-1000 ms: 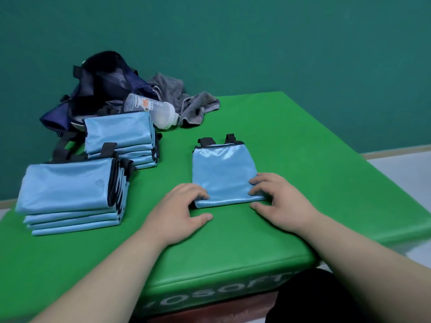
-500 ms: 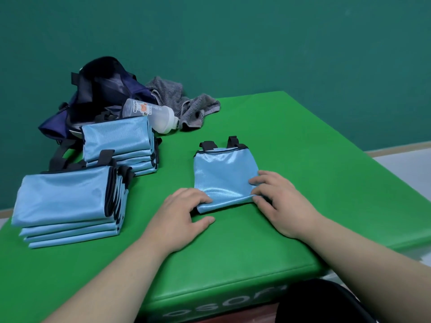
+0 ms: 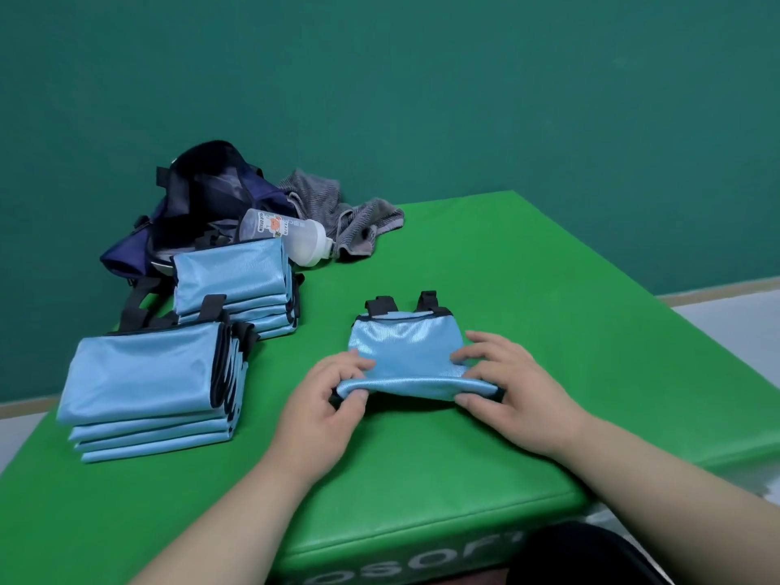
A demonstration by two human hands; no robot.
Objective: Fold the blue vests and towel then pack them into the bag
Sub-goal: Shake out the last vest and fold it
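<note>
Folded vest [image 3: 405, 352] near bench [image 3: 527, 268] front edge, near fold pinched at both ends between curled fingers [image 3: 356, 364] and thumbs of left hand [image 3: 325, 407] and right hand [image 3: 515, 394]. Probably light, limp, slippery: grip through all layers at the corners.

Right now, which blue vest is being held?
The single folded vest: left hand and right hand pinch its near edge. The near stack and far stack to its left lie untouched.

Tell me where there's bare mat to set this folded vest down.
Widest bare patch: the mat right of the vest and right hand, out to the far edge. A narrower strip runs between the vest and the near stack. Crowded: back left, with the far stack, bag, bottle and towel.
</note>
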